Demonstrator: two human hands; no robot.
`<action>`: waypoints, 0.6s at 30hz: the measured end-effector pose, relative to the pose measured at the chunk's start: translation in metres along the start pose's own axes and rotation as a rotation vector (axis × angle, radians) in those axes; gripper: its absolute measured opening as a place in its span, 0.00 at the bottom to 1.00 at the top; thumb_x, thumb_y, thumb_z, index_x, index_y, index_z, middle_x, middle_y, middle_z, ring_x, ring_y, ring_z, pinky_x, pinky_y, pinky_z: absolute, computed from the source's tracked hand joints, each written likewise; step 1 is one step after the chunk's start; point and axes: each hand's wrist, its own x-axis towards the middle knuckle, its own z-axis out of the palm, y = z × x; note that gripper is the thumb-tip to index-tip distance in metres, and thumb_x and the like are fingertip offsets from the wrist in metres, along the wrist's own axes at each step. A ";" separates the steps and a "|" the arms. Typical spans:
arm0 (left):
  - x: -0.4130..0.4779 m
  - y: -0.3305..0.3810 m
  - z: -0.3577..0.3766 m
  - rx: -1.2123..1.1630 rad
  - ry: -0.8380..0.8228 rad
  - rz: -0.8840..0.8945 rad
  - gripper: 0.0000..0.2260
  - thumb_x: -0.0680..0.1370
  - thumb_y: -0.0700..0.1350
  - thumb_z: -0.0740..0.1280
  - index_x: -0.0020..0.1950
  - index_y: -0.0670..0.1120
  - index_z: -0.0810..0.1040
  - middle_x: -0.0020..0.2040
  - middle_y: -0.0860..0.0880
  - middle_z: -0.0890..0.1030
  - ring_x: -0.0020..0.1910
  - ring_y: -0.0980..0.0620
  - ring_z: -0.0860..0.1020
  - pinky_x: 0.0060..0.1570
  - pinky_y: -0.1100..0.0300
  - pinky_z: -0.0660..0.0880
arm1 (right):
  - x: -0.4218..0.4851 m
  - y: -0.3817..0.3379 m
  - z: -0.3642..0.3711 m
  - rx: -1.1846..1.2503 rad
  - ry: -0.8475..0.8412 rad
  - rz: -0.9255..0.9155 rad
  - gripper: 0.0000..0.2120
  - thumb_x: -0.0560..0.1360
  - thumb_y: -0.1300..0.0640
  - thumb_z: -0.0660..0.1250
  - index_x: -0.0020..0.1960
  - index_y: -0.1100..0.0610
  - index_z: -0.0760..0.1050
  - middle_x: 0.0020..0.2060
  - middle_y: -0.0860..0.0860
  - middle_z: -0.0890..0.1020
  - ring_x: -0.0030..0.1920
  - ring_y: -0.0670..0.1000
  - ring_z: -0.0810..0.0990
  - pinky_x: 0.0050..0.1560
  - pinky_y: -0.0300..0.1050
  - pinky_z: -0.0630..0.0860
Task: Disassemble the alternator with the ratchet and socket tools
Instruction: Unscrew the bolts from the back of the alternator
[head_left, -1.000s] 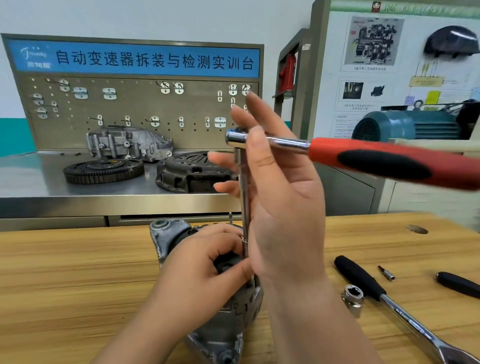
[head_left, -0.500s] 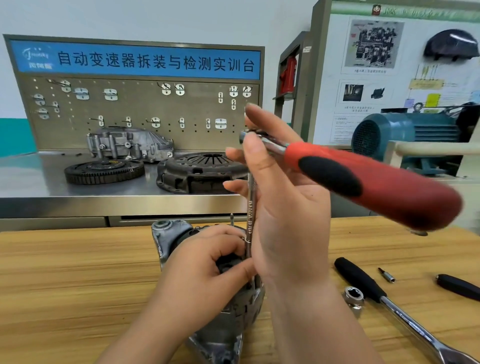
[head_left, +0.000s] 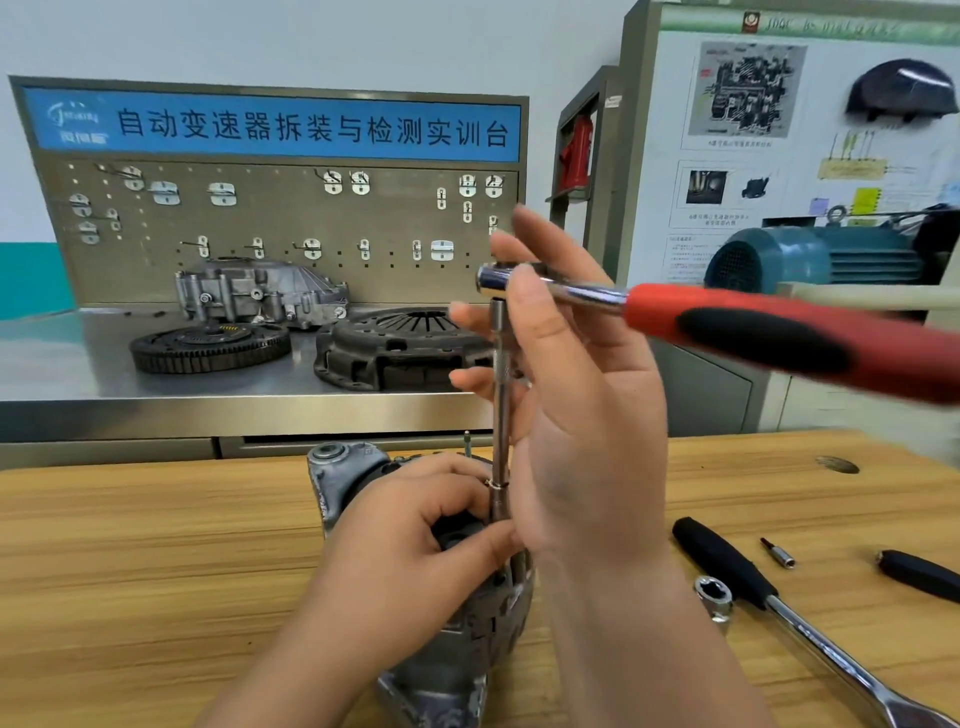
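Head view, fingers outward. Right hand (head_left: 582, 415): fingers loosely spread, thumb and index meeting around the head of the red-handled ratchet (head_left: 753, 332), the remaining fingers open behind the vertical extension bar (head_left: 500, 405). The grip is light and confined to the chrome head; the palm faces left. The red and black handle projects to the right, roughly level and slightly blurred. The extension bar drops straight from the ratchet head to the top of the alternator (head_left: 447, 639); its lower end, where any socket would sit, is hidden between the two hands.

Left hand (head_left: 410, 561): fingers curled closed over the upper, dark part of the alternator, thumb tip pressed beside the base of the bar.

The alternator stands on the wooden bench (head_left: 156, 571) at centre foreground, its grey cast housing and a mounting ear (head_left: 330, 457) visible behind the left hand.

To the right on the bench lie a second ratchet with black handle (head_left: 779, 608), a loose socket (head_left: 714, 597) touching its shaft, a small bit (head_left: 777, 552) just beyond, and another black handle (head_left: 919, 574) at the edge.

Behind, a steel worktop (head_left: 62, 364) carries a flywheel (head_left: 208, 345), a clutch cover (head_left: 400, 345) and a cast housing (head_left: 260, 293) before a pegboard (head_left: 285, 223).
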 end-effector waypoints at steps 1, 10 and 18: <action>0.000 0.000 0.000 0.003 0.012 0.006 0.18 0.65 0.61 0.67 0.40 0.48 0.85 0.45 0.63 0.81 0.49 0.62 0.78 0.46 0.62 0.75 | 0.000 0.000 0.000 -0.028 -0.003 -0.022 0.11 0.75 0.56 0.65 0.55 0.46 0.81 0.48 0.42 0.84 0.45 0.47 0.82 0.36 0.37 0.76; -0.002 -0.001 -0.001 -0.118 -0.045 0.016 0.18 0.67 0.59 0.66 0.41 0.47 0.85 0.49 0.57 0.82 0.51 0.55 0.80 0.49 0.54 0.77 | 0.001 -0.001 -0.002 0.149 -0.017 0.123 0.17 0.77 0.44 0.58 0.59 0.52 0.75 0.49 0.53 0.86 0.34 0.50 0.83 0.32 0.39 0.78; 0.000 -0.003 -0.001 -0.066 -0.027 -0.014 0.19 0.66 0.60 0.70 0.38 0.43 0.84 0.47 0.56 0.82 0.49 0.56 0.80 0.48 0.55 0.77 | 0.000 -0.002 -0.002 -0.070 -0.010 -0.076 0.12 0.76 0.58 0.65 0.52 0.45 0.82 0.45 0.42 0.83 0.46 0.49 0.79 0.36 0.39 0.77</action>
